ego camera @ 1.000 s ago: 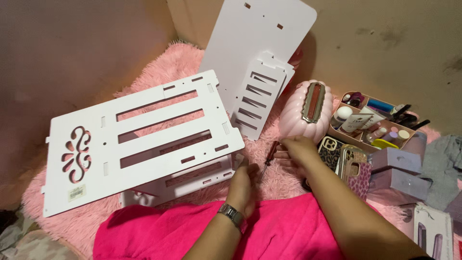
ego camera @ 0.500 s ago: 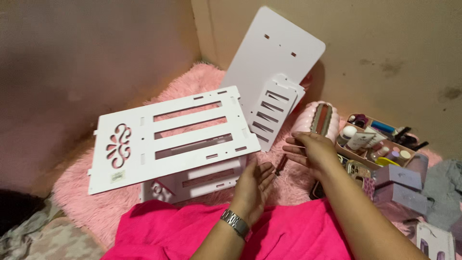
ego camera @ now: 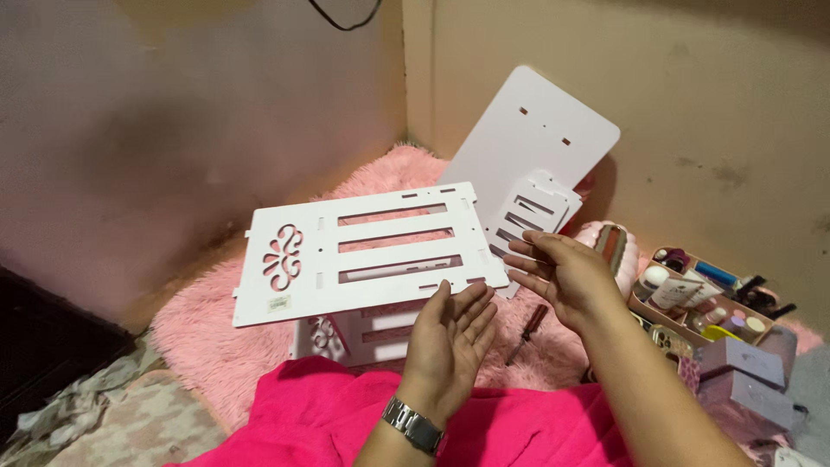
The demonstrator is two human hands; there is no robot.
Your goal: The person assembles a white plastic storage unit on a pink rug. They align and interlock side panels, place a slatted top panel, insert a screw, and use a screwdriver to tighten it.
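Left hand: the left hand (ego camera: 451, 344) is raised with its palm turned up and toward the right; the fingers are spread loosely and hold nothing; a metal wristwatch (ego camera: 413, 425) sits on the wrist below it
Right hand: the right hand (ego camera: 558, 275) is lifted just right of and slightly above the left one; its fingers are straight, a little apart and pointing left; it grips nothing
Slotted panel: a white slotted panel (ego camera: 367, 251) with three long slots and a cut-out flower at its far left end lies flat just beyond the left fingertips; its near right corner is close to both hands, though whether a fingertip touches the edge I cannot tell
Lower frame: a second white frame (ego camera: 363, 333) with the same cut-outs sits under the panel, left of the left palm
Leaning boards: a large white board (ego camera: 532, 138) leans on the wall beyond the right hand; a smaller slotted board (ego camera: 532, 212) rests against it, just above the right fingers
Screwdriver: a small dark screwdriver (ego camera: 529, 329) lies on the pink fluffy rug (ego camera: 216, 337) between and below the two hands
Right side: a tray of cosmetics (ego camera: 705, 303) and lilac boxes (ego camera: 743, 372) lie to the right of the right forearm
Lap: bright pink cloth (ego camera: 337, 415) covers the lap beneath both wrists
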